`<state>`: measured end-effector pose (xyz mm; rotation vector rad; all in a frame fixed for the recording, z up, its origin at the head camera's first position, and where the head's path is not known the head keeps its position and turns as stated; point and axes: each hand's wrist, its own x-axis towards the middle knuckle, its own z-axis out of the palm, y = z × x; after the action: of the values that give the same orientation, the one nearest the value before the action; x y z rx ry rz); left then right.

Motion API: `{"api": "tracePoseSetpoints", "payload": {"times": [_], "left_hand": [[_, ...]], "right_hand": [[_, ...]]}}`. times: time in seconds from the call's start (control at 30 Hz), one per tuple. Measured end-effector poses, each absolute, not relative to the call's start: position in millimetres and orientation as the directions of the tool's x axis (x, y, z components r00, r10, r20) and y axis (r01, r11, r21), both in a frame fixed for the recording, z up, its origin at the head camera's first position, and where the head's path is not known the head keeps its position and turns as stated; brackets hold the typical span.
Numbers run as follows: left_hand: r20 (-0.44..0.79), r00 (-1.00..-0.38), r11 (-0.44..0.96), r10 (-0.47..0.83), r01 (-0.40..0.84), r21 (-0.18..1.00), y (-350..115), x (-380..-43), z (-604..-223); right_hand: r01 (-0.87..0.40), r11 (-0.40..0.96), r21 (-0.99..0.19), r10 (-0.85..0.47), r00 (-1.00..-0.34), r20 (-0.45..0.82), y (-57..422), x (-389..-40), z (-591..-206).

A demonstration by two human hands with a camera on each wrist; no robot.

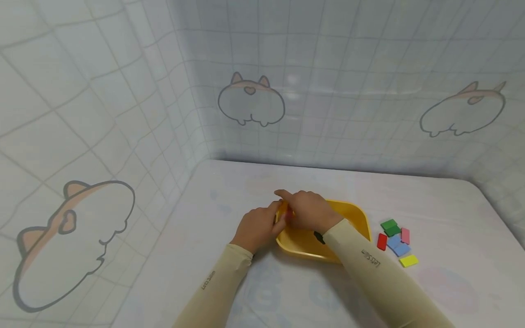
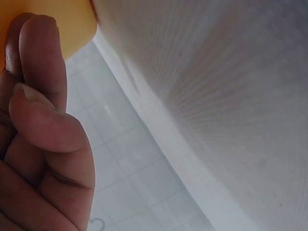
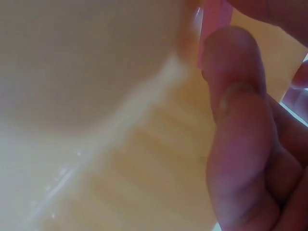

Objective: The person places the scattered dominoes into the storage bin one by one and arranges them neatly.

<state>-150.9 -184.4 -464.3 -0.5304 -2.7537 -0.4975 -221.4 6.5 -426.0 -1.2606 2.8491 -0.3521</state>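
Note:
A yellow plastic basin [image 1: 301,248] stands on the table, with both hands at its left end in the head view. My left hand [image 1: 256,226] grips the basin's left rim, fingers bent against the yellow wall in the left wrist view. Reaching into the basin, my right hand [image 1: 311,211] pinches a thin pink tile [image 3: 215,31] between thumb and finger, close to the inner wall. The tile's far part is hidden behind the fingers. Left fingertips [image 3: 301,77] show beyond the basin wall in the right wrist view.
Right of the basin lie several small flat tiles: green [image 1: 388,224], red [image 1: 382,242], pink [image 1: 405,235], blue [image 1: 401,249] and yellow [image 1: 409,261]. A pale printed cloth covers the table [image 1: 197,273]. White grid-patterned curtains [image 1: 348,91] hang behind and at the sides.

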Motion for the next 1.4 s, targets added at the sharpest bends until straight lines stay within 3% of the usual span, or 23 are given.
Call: {"api": "tracePoseSetpoints", "payload": {"times": [1.4], "left_hand": [[0.335,-0.890,0.873,0.311,0.407,0.270,-187.0,-147.5,-463.2]], "right_hand": [[-0.664,0.712,-0.228,-0.684,-0.729,-0.014,5.4,-216.6,-429.9]]}}
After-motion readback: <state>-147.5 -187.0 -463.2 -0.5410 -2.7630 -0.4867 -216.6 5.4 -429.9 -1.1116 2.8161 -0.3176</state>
